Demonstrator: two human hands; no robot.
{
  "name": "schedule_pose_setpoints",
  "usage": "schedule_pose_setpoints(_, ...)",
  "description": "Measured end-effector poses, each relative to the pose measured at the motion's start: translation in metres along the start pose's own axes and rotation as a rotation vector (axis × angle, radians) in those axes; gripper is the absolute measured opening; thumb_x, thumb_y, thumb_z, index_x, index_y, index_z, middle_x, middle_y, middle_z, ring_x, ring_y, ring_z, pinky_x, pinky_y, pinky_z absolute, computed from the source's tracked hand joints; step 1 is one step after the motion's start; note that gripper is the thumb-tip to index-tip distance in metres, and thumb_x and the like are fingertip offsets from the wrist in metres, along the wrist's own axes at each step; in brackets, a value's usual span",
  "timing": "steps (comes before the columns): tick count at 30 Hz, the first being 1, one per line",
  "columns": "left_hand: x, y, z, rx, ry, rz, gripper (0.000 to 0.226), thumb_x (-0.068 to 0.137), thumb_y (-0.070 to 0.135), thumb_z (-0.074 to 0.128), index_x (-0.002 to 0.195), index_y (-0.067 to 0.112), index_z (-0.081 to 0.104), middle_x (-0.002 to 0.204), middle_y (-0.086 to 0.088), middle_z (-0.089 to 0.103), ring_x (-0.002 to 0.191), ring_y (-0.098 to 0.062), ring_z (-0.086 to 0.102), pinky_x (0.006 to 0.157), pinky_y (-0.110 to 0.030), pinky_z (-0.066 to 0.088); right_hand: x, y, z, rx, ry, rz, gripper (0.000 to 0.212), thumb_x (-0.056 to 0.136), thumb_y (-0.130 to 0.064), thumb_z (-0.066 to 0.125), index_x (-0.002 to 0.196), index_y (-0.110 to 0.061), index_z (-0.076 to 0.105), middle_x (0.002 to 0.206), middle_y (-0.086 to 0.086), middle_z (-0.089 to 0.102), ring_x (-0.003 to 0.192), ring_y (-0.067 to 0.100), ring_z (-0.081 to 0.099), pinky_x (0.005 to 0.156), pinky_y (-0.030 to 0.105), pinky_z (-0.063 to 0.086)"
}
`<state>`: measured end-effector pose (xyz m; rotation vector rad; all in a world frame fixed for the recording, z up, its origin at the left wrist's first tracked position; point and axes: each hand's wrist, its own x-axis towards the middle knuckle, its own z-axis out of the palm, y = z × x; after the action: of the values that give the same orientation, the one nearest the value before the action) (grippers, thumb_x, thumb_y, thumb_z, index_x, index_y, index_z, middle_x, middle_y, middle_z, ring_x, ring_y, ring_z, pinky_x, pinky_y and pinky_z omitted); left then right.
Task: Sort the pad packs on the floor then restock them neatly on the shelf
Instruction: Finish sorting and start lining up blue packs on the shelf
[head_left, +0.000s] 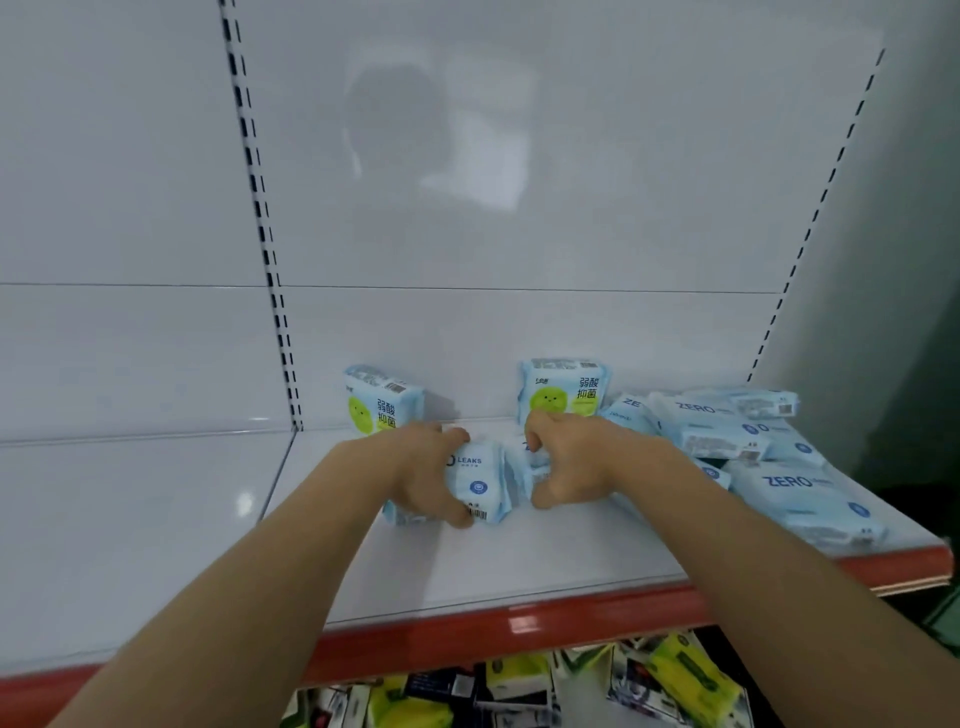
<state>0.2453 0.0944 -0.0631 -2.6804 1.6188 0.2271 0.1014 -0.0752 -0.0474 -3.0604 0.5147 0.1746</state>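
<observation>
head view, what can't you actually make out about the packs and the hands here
- Pack under the right hand: mostly covered by the hand, its print unreadable in the head view.
- Pack in the left hand: the hand hides its left part; only "LEAKS" shows.
- Pile of blue packs on the shelf: overlapping, so the count is unclear.
- Packs on the floor: cut by the bottom edge and shelf lip, blurred.

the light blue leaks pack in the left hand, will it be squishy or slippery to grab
Probably squishy: the LEAKS pack bulges where the left hand curls round it. Its glossy wrap may be slightly slippery. Likely light, since similar packs lie in a loose heap at the right.
</observation>
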Motion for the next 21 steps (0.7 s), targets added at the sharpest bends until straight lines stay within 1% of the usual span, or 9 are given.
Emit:
schedule_pose_setpoints(2, -0.007, -0.006, 0.005, 0.000, 0.038, 0.012, 0.091, 0.065, 0.071, 0.073, 0.138, 0.030, 0.039, 0.120, 0.004, 0.045, 0.118, -0.020, 0.043, 0.100, -0.041, 0.043, 0.001, -0.004, -0.002, 0.002, -0.047, 0.056, 0.061, 0.075, -0.044, 0.073, 0.122, -0.027, 0.038, 0.112, -0.004, 0.046, 0.098, 0.022, 0.048, 0.087, 0.036, 0.045)
schedule_pose_setpoints(4, -0.013, -0.013, 0.010, -0.023, 0.065, 0.015, 0.090, 0.065, 0.071, 0.072, 0.138, 0.028, 0.039, 0.119, 0.004, 0.043, 0.118, -0.020, 0.041, 0.100, -0.040, 0.042, 0.000, -0.009, -0.001, -0.059, -0.060, 0.120, 0.072, 0.073, -0.046, 0.070, 0.133, -0.032, 0.034, 0.117, 0.000, 0.047, 0.105, 0.026, 0.050, 0.094, 0.041, 0.046)
schedule_pose_setpoints(7, -0.020, -0.017, 0.015, -0.033, 0.074, 0.009, 0.085, 0.066, 0.071, 0.071, 0.131, 0.025, 0.042, 0.112, 0.005, 0.042, 0.109, -0.020, 0.045, 0.094, -0.040, 0.046, 0.001, -0.014, 0.006, -0.147, 0.016, 0.071, 0.075, 0.072, -0.046, 0.068, 0.138, -0.035, 0.033, 0.130, -0.002, 0.048, 0.124, 0.024, 0.041, 0.106, 0.048, 0.037)
schedule_pose_setpoints(9, -0.025, -0.019, 0.015, -0.026, 0.086, 0.005, 0.079, 0.068, 0.070, 0.070, 0.126, 0.024, 0.044, 0.108, 0.006, 0.044, 0.107, -0.021, 0.050, 0.090, -0.040, 0.048, -0.001, -0.020, 0.008, -0.055, 0.039, 0.034, 0.077, 0.073, -0.041, 0.071, 0.140, -0.034, 0.032, 0.132, -0.003, 0.046, 0.127, 0.023, 0.037, 0.104, 0.046, 0.040)
schedule_pose_setpoints(11, -0.030, -0.022, 0.014, -0.018, 0.108, 0.001, 0.080, 0.069, 0.069, 0.070, 0.130, 0.025, 0.042, 0.113, 0.005, 0.048, 0.113, -0.023, 0.050, 0.091, -0.040, 0.048, -0.005, -0.027, 0.009, 0.007, 0.057, 0.012, 0.082, 0.074, -0.037, 0.074, 0.142, -0.033, 0.029, 0.130, -0.001, 0.043, 0.124, 0.023, 0.038, 0.100, 0.043, 0.043)
schedule_pose_setpoints(13, -0.037, -0.025, 0.013, -0.024, 0.134, -0.007, 0.089, 0.070, 0.072, 0.067, 0.140, 0.026, 0.035, 0.125, 0.003, 0.049, 0.120, -0.023, 0.047, 0.095, -0.043, 0.047, -0.009, -0.032, 0.008, 0.012, 0.100, -0.008, 0.086, 0.074, -0.041, 0.076, 0.144, -0.035, 0.026, 0.127, -0.002, 0.042, 0.119, 0.023, 0.042, 0.097, 0.040, 0.045)
schedule_pose_setpoints(15, -0.046, -0.028, 0.010, -0.044, 0.147, -0.024, 0.094, 0.071, 0.072, 0.067, 0.145, 0.027, 0.031, 0.130, 0.002, 0.048, 0.123, -0.024, 0.045, 0.097, -0.044, 0.047, -0.012, -0.037, 0.002, 0.019, 0.134, -0.021, 0.090, 0.074, -0.047, 0.076, 0.145, -0.038, 0.022, 0.126, -0.003, 0.042, 0.116, 0.023, 0.047, 0.095, 0.040, 0.046)
schedule_pose_setpoints(18, -0.061, -0.035, 0.003, -0.078, 0.191, -0.056, 0.089, 0.072, 0.068, 0.068, 0.142, 0.025, 0.034, 0.126, 0.001, 0.049, 0.119, -0.024, 0.045, 0.095, -0.041, 0.046, -0.014, -0.045, -0.005, -0.081, 0.185, -0.048, 0.091, 0.074, -0.054, 0.072, 0.147, -0.039, 0.019, 0.127, -0.003, 0.044, 0.117, 0.024, 0.052, 0.092, 0.043, 0.049)
schedule_pose_setpoints(21, -0.078, -0.041, -0.005, -0.061, 0.255, -0.100, 0.091, 0.072, 0.065, 0.068, 0.145, 0.025, 0.031, 0.126, 0.000, 0.047, 0.117, -0.023, 0.042, 0.098, -0.042, 0.045, -0.011, -0.057, -0.009, -0.185, 0.264, -0.112, 0.095, 0.073, -0.061, 0.072, 0.148, -0.037, 0.020, 0.128, -0.003, 0.044, 0.117, 0.024, 0.052, 0.085, 0.041, 0.050)
